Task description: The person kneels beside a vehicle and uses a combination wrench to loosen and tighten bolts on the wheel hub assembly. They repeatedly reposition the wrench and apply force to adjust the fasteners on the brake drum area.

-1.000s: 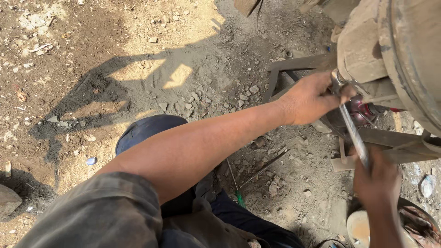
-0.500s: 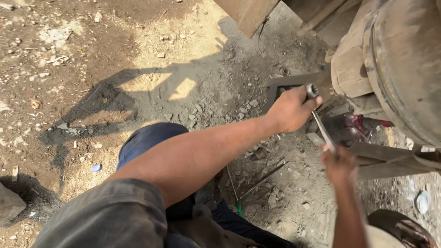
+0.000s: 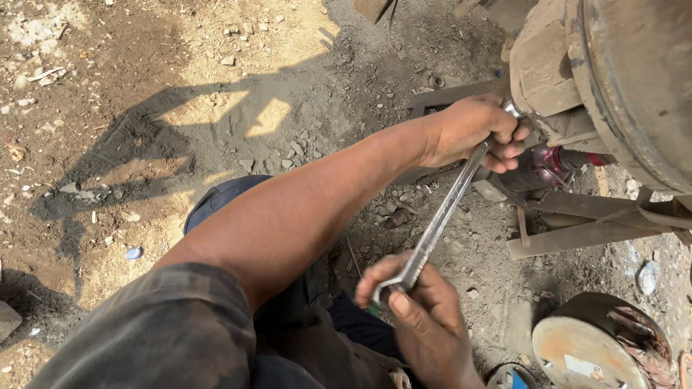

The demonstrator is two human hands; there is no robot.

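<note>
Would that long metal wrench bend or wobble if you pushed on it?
Probably not: the wrench looks like solid steel and runs straight between the left hand and right hand. It's likely heavy for its slimness. Its shiny surface might be slippery.

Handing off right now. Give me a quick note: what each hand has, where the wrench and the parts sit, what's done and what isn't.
Left hand: wrapped around the upper end of the long wrench, up against the rusty hub assembly.
Right hand: gripping the lower, open-jaw end of the same wrench.
The wrench slants from the hub down toward the person's lap.
A round metal drum lies on the dirt at lower right; a metal frame sits under the hub.
Done: wrench set at the hub. The fitting itself is hidden by the left hand, so its state cannot be told.
</note>
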